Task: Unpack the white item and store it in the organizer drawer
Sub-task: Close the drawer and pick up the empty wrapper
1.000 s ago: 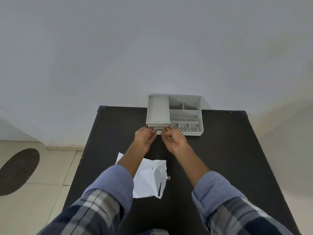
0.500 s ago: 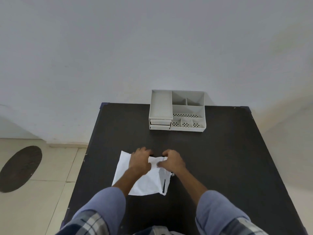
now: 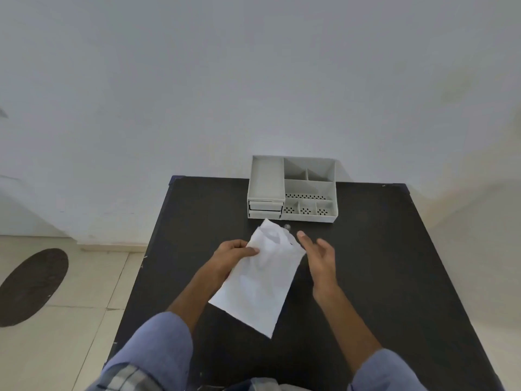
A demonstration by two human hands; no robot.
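A white paper packet [image 3: 259, 280] is lifted above the black table [image 3: 394, 263], tilted with its open end toward the organizer. My left hand [image 3: 234, 253] grips its upper left edge. My right hand [image 3: 318, 255] hovers just to the right of the packet, fingers spread, holding nothing. A small shiny object [image 3: 287, 227] shows at the packet's top end; what it is I cannot tell. The grey desk organizer [image 3: 291, 189] stands at the table's far edge, with two shut drawers [image 3: 265, 209] at its front left.
The organizer has several open compartments on its right side and backs against the pale wall. To the left of the table lies tiled floor with a dark round mat [image 3: 31, 286].
Both hands left the organizer's drawer front, which is now shut, and came back to the packet. The left hand has lifted the packet off the table; the right hand has let go.
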